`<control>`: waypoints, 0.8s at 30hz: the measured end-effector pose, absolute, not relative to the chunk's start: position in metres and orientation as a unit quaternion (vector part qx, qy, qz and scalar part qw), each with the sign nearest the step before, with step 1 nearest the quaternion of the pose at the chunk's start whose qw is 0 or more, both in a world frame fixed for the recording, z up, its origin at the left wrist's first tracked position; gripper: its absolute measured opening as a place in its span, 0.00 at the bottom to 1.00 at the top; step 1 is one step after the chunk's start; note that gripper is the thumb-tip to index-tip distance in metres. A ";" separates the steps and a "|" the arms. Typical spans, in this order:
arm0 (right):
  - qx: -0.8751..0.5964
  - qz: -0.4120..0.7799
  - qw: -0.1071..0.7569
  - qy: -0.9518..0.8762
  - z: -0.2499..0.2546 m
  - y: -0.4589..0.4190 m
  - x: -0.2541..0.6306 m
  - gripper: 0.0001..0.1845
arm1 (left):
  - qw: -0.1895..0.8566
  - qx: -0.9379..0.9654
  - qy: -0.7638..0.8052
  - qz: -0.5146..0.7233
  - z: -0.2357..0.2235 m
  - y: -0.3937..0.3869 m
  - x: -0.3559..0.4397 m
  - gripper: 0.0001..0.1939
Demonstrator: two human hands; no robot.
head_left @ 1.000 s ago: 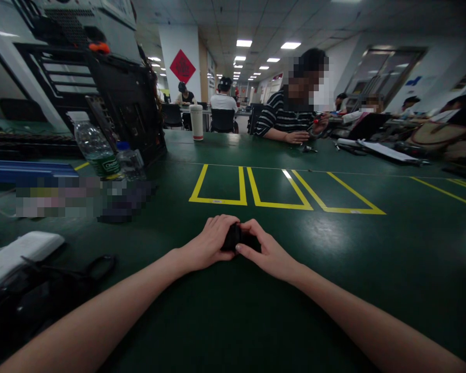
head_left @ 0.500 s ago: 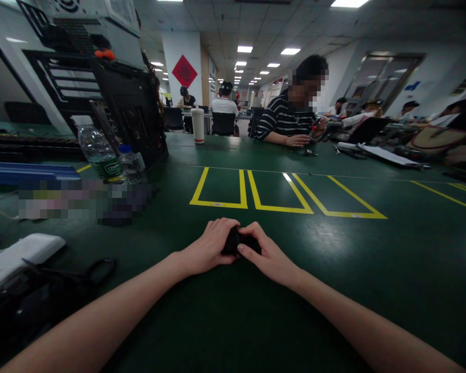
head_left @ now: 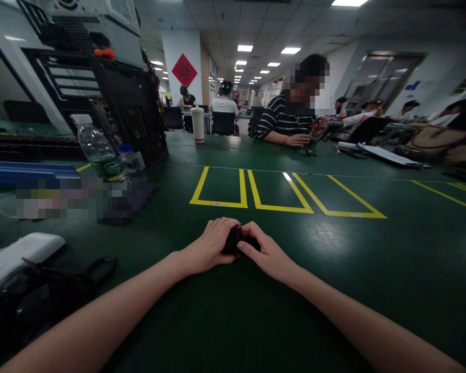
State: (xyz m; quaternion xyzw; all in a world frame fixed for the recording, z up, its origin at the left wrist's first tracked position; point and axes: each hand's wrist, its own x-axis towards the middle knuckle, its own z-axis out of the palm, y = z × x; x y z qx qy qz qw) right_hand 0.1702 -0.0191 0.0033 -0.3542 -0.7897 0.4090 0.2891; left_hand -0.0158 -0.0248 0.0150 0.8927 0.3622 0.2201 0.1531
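A small black object [head_left: 233, 241] rests on the dark green table [head_left: 334, 259] right in front of me. My left hand [head_left: 207, 247] curls over its left side and my right hand [head_left: 266, 253] curls over its right side. Both hands have fingers closed around it, thumbs near its front. Most of the object is hidden by my fingers, so its shape stays unclear.
Yellow taped rectangles [head_left: 256, 191] lie just beyond my hands. Water bottles [head_left: 97, 150] and a black open computer case [head_left: 128, 109] stand at far left. A white flat box [head_left: 19, 254] and black straps [head_left: 62, 280] lie near left. A person in a striped shirt [head_left: 283, 122] sits opposite.
The view has tilted up slightly. My hands stay together on the black object, with only small finger shifts.
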 end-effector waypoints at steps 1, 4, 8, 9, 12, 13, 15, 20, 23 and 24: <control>-0.354 0.393 0.289 -0.798 0.004 -0.019 0.171 0.08 | 0.154 0.893 0.362 0.220 0.015 -0.025 -0.016 0.27; -0.352 0.376 0.291 -0.806 0.005 -0.021 0.171 0.10 | 0.156 0.891 0.364 0.222 0.014 -0.024 -0.015 0.27; -0.351 0.411 0.305 -0.784 0.003 -0.024 0.169 0.07 | 0.155 0.890 0.363 0.230 0.015 -0.025 -0.014 0.27; -0.353 0.419 0.306 -0.779 0.003 -0.024 0.168 0.08 | 0.156 0.890 0.362 0.230 0.015 -0.025 -0.014 0.27; -0.362 0.441 0.301 -0.764 0.004 -0.024 0.168 0.12 | 0.160 0.890 0.360 0.229 0.016 -0.026 -0.015 0.27; -0.363 0.446 0.300 -0.761 0.005 -0.024 0.169 0.12 | 0.161 0.890 0.360 0.229 0.016 -0.026 -0.015 0.28; -0.355 0.448 0.300 -0.764 0.006 -0.023 0.170 0.12 | 0.162 0.890 0.359 0.231 0.015 -0.025 -0.016 0.28; -0.328 0.436 0.317 -0.776 0.003 -0.020 0.172 0.10 | 0.158 0.890 0.361 0.229 0.014 -0.025 -0.016 0.28; -0.325 0.439 0.334 -0.768 0.000 -0.019 0.170 0.07 | 0.152 0.889 0.364 0.232 0.014 -0.025 -0.015 0.28; -0.329 0.440 0.337 -0.765 0.000 -0.019 0.169 0.06 | 0.152 0.889 0.365 0.232 0.014 -0.025 -0.014 0.28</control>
